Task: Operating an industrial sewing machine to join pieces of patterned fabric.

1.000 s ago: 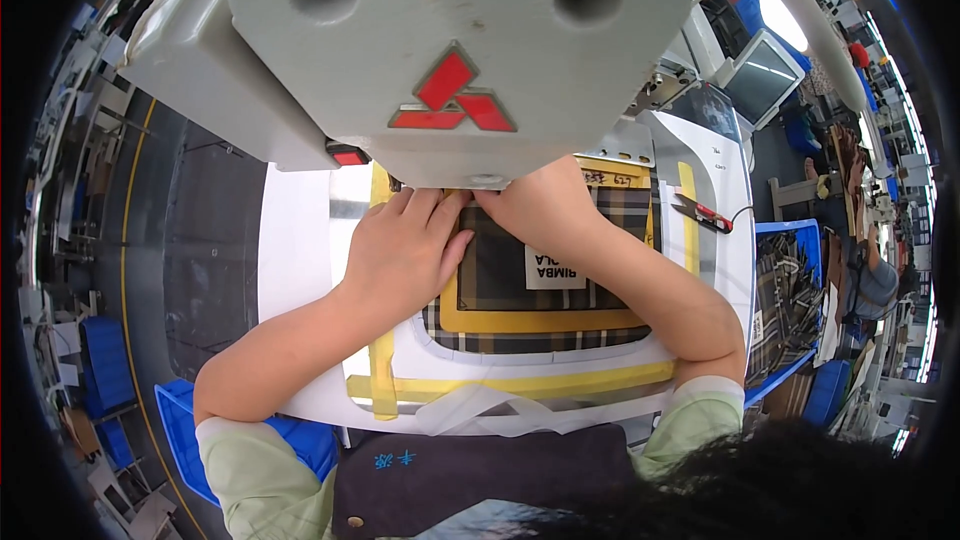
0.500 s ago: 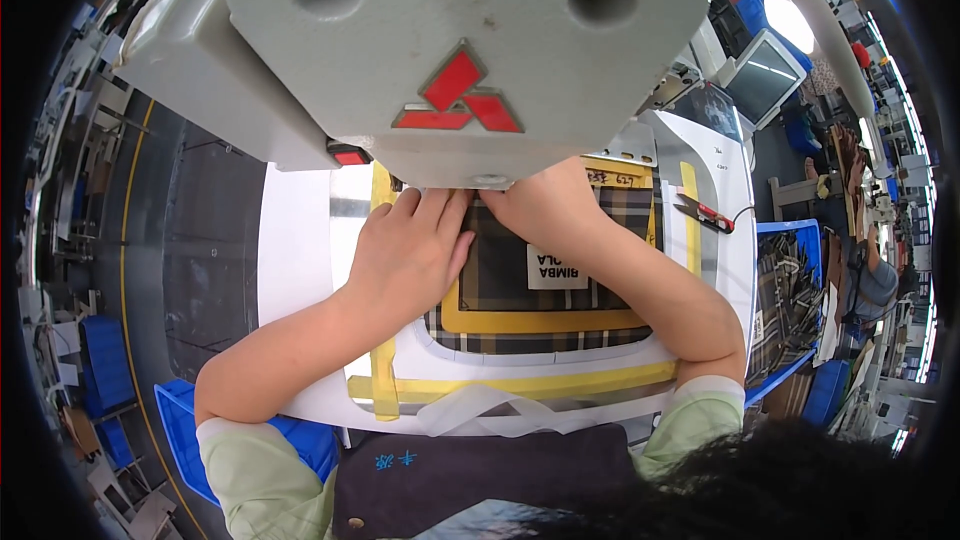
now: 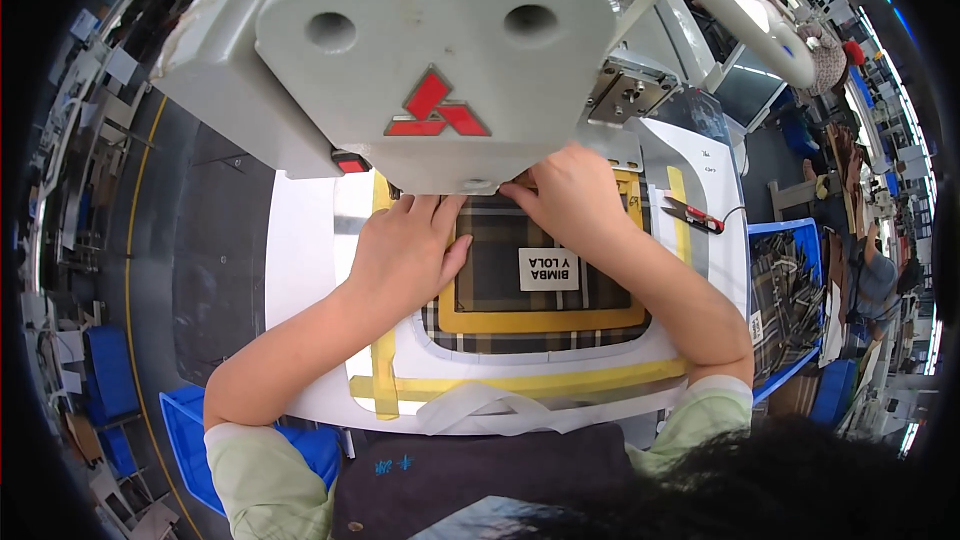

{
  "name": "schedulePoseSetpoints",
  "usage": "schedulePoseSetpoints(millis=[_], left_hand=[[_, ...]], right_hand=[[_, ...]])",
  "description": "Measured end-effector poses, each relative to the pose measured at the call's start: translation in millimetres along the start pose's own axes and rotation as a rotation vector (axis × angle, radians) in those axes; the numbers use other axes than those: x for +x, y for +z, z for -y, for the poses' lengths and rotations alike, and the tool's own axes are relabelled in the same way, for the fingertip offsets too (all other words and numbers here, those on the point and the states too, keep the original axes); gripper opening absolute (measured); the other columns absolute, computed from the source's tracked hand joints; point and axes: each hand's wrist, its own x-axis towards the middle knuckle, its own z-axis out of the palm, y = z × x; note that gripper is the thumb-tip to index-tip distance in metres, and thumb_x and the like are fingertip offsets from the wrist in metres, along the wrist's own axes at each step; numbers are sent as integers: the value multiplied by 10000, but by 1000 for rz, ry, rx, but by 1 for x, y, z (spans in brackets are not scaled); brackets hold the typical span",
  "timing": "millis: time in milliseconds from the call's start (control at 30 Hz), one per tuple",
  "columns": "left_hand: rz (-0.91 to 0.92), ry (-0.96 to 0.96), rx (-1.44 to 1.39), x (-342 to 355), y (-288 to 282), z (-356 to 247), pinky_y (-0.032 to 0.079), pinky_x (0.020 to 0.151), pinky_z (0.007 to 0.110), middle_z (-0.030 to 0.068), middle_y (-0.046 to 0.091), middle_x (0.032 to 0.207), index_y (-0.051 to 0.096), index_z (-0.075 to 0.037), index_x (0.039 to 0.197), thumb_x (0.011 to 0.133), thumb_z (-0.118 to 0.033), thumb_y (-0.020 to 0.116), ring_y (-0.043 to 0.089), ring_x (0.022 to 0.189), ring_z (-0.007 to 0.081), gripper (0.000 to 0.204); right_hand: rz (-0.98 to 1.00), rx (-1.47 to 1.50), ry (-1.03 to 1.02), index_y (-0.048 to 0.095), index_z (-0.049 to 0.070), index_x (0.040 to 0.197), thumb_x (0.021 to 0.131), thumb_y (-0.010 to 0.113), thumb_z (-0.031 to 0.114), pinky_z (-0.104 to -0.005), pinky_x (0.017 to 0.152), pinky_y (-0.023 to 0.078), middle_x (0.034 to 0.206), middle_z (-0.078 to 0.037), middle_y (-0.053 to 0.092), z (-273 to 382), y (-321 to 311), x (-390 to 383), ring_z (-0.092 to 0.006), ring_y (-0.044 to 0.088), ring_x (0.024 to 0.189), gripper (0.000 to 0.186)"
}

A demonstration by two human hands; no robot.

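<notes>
A dark plaid fabric panel [image 3: 490,260] lies flat under the grey sewing machine head [image 3: 300,70]. Around it sits a yellow frame [image 3: 545,321], and a white rectangular label [image 3: 548,269] shows on the cloth. My left hand [image 3: 405,245] rests palm down over the frame's left side and the cloth, fingers stretched forward and thumb apart; its fingertips reach the machine's lower edge. Bent over the far part of the panel, my right hand [image 3: 577,195] has its fingers curled and its thumb pointing left. The machine head partly hides those fingers, so what they pinch is unclear.
Yellow tape strips [image 3: 540,383] cross the white work plate [image 3: 305,285]. Red-and-black scissors [image 3: 693,214] lie right of my right forearm. A blue bin [image 3: 812,240] at the right holds plaid pieces; another blue bin [image 3: 180,430] stands at lower left.
The view has shifted, so the machine head appears smaller and further left. My right hand has drawn back a little, its fingers now more bent. My left hand stays on the panel.
</notes>
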Motion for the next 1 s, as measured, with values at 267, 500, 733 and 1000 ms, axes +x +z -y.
schedulePoseSetpoints(millis=[267,500,733,1000], left_hand=[[-71,-166,-227,-24,-4,17,428,841,409,131,555,1063,603,-41,1147,839,-151,608,532,965,309,327],[-87,-84,-79,-18,3,34,397,902,446,194,552,1085,598,12,1111,836,-125,596,508,1006,381,307],[-106,-132,-120,-20,6,34,389,929,469,206,582,1094,623,16,1057,812,-92,608,510,1053,407,268],[-169,-252,-269,-29,25,44,411,878,459,190,602,1036,636,10,1011,804,-76,607,533,985,400,225]], right_hand=[[-261,36,-149,625,56,862,761,722,185,-373,708,446,763,-80,559,-28,-27,-28,-264,576,767,191],[-571,-8,540,648,65,798,794,662,211,-379,675,482,771,-96,619,-198,-87,-79,-249,625,755,146],[-660,-305,769,650,93,912,803,592,180,-426,807,493,1171,-103,583,-372,-63,-89,-310,604,964,151],[-576,-437,744,621,84,946,756,593,104,-464,868,475,1411,-86,438,-408,-66,-62,-326,592,1038,192]])
